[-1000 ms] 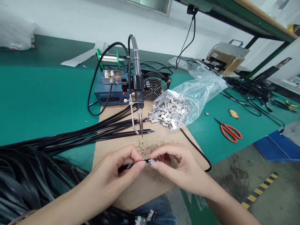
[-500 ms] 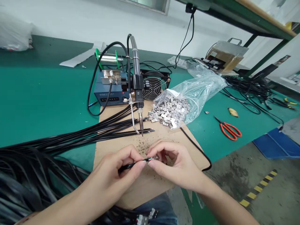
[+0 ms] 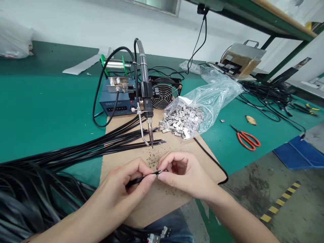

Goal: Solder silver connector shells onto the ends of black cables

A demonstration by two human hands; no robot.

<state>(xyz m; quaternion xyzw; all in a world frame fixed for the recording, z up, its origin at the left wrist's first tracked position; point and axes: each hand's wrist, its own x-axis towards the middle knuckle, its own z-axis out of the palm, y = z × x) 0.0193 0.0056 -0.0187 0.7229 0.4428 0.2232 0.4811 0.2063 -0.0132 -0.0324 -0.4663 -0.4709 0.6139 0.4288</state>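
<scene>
Between finger and thumb, my left hand point(image 3: 131, 184) pinches a black cable point(image 3: 138, 180) close to its end. My right hand point(image 3: 184, 173) is closed on a small metal connector at the cable's tip, mostly hidden by the fingers. Both hands nearly touch, above a brown board point(image 3: 152, 206) dotted with dark specks. Just beyond them the soldering iron point(image 3: 149, 114) stands in its holder, tip down. Behind and right, a clear bag point(image 3: 215, 98) lies open with many metal connectors point(image 3: 183, 119) spilling at its mouth.
Black cables point(image 3: 76, 148) run across the left side into a large pile point(image 3: 30, 195). A blue soldering station point(image 3: 113, 101), a solder spool point(image 3: 115, 65) and a fan point(image 3: 164, 94) stand behind. Red-handled scissors point(image 3: 246, 138) lie at the right. Finished-looking connectors point(image 3: 158, 236) sit near my lap.
The metal connector, visible between my fingertips before, is now mostly covered by my right thumb and fingers. The view has shifted slightly.
</scene>
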